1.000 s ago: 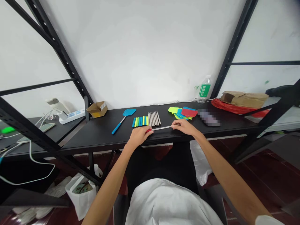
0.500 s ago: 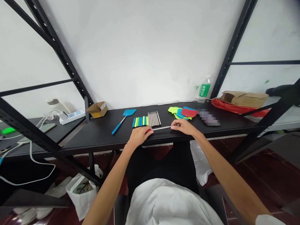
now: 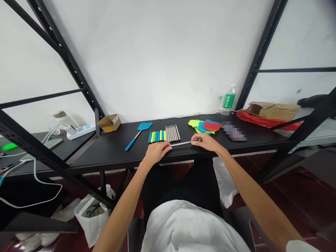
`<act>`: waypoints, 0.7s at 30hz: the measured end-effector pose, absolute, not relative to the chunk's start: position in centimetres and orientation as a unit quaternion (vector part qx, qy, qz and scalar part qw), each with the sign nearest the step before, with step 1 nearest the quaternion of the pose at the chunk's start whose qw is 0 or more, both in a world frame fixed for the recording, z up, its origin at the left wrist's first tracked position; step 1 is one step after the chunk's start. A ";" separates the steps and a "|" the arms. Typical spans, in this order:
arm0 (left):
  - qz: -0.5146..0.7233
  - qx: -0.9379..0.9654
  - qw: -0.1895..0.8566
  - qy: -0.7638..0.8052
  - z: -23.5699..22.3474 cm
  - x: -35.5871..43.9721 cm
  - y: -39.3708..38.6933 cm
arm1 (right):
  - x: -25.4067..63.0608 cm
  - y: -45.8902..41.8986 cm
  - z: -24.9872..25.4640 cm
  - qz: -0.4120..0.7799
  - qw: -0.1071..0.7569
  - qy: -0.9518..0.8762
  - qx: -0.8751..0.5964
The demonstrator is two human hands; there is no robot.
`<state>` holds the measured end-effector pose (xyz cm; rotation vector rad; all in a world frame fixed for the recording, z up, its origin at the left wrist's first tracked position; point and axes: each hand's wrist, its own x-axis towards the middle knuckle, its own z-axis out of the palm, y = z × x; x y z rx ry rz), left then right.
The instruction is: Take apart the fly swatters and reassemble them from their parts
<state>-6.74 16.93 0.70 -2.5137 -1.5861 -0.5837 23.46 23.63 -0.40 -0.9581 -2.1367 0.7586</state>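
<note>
Green-labelled bottle (image 3: 229, 100), small open carton (image 3: 110, 124)

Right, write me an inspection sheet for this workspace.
Surface: black tabletop, with things laid out along it.
Job's things: silver rod with a red handle, mostly hidden; row of blue and yellow handles beside a row of metal rods; overlapping paddle heads; one blue paddle-headed tool.
Clutter: open cardboard box, plastic bottle, pixelated object.
Hands: left hand closed on the red handle; right hand pinching the rod's other end.
Cables: white cord along the wall; white cable looping down, far left.
Surroundings: white wall, black metal frame, white bag below the tabletop.
</note>
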 end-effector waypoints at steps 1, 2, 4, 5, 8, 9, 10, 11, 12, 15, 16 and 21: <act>-0.192 -0.829 0.056 -0.522 0.7 -6.7 16.9 | 23.5 23.6 -0.4 0.291 0.334 -0.819 -0.364; -0.192 -0.829 0.056 -0.522 0.7 -6.7 16.9 | 23.5 23.6 -0.4 0.292 0.333 -0.820 -0.363; -0.191 -0.830 0.057 -0.521 0.7 -6.7 16.9 | 23.5 23.7 -0.4 0.290 0.331 -0.820 -0.365; -0.190 -0.829 0.057 -0.522 0.7 -6.7 16.9 | 23.5 23.7 -0.5 0.286 0.330 -0.821 -0.368; -0.188 -0.827 0.060 -0.526 0.6 -6.7 17.0 | 23.6 23.8 -0.6 0.277 0.325 -0.824 -0.373; -0.188 -0.827 0.061 -0.526 0.6 -6.7 17.0 | 23.6 23.8 -0.7 0.275 0.323 -0.825 -0.374; -0.189 -0.827 0.061 -0.526 0.6 -6.7 17.0 | 23.6 23.8 -0.7 0.272 0.322 -0.826 -0.375; -0.189 -0.827 0.061 -0.526 0.6 -6.7 17.0 | 23.6 23.9 -0.7 0.267 0.320 -0.827 -0.377; -0.190 -0.827 0.061 -0.526 0.6 -6.7 17.0 | 23.6 23.9 -0.7 0.262 0.318 -0.828 -0.380; -0.190 -0.826 0.058 -0.528 0.7 -6.7 16.9 | 23.5 23.8 -0.6 0.248 0.310 -0.832 -0.387; -0.189 -0.826 0.057 -0.528 0.7 -6.6 16.9 | 23.5 23.8 -0.6 0.243 0.308 -0.834 -0.389; -0.184 -0.824 0.051 -0.534 0.8 -6.6 16.8 | 23.3 23.6 -0.5 0.235 0.308 -0.833 -0.396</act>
